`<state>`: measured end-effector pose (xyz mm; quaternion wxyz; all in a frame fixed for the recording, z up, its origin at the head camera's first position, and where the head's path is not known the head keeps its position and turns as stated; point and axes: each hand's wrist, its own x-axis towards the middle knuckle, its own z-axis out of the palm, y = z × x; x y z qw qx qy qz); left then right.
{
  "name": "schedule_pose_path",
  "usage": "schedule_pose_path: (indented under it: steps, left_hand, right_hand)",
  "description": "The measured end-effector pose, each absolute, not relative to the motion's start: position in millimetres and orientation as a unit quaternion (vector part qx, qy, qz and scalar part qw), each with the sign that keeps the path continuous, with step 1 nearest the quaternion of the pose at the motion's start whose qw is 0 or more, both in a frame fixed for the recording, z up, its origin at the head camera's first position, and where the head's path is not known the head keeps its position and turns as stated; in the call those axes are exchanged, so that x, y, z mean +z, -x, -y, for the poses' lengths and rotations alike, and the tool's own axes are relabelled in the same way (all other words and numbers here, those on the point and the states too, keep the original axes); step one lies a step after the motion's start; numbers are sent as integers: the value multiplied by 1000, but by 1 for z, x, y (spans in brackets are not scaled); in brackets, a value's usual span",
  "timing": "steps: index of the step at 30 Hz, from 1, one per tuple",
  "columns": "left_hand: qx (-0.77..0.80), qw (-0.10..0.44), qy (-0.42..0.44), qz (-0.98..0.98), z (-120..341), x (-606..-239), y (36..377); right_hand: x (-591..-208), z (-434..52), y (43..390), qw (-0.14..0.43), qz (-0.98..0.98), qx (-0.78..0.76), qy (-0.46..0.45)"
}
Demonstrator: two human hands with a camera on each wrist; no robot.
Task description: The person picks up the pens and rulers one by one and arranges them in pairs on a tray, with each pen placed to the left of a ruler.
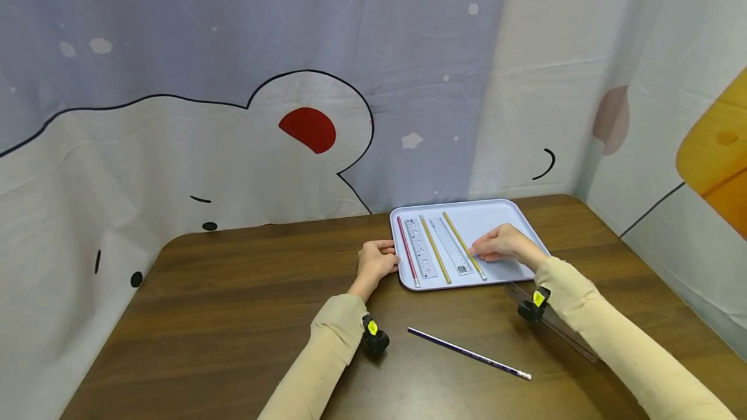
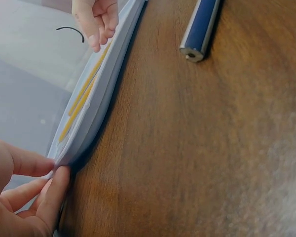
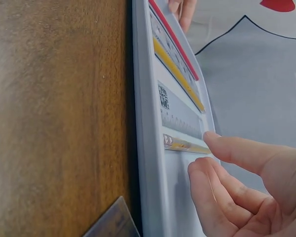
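My right hand (image 1: pixel 503 245) rests inside the tray (image 1: pixel 502 216), its fingers (image 3: pixel 237 150) lightly curled and their tips against the right-most yellow pencil (image 1: pixel 463 246), about halfway along its length. I cannot tell whether they pinch it or only press it flat. The pencil lies just to the left of my fingertips, its long axis running from the far side of the tray toward me, slanting a little to the right as it comes near. My right hand is plainly the nearer one to it.

My left hand (image 1: pixel 376 260) sits at the tray's left edge, fingers (image 2: pixel 49 195) curled and pinching the rim.

The pencil is thin and yellow with a pale metal end pointing my way. To its left, all roughly parallel, lie a clear ruler (image 1: pixel 452 246), a second yellow pencil (image 1: pixel 434 249), another clear ruler (image 1: pixel 420 248) and a red pencil (image 1: pixel 406 251). Outside the tray, a blue pencil (image 1: pixel 469 354) lies on the brown table (image 1: pixel 233 316) between my forearms, and a dark ruler (image 1: pixel 560 329) lies partly under my right sleeve
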<state>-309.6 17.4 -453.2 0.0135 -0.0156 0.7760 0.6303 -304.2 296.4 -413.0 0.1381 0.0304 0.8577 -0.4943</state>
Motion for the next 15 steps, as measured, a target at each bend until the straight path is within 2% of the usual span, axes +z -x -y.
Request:
schedule_pose_path:
  steps: [15]
  left_hand:
    - [631,11,8,-776,-16,-452,307]
  right_hand:
    - [-406,-301,286,138,-858,-494,-3]
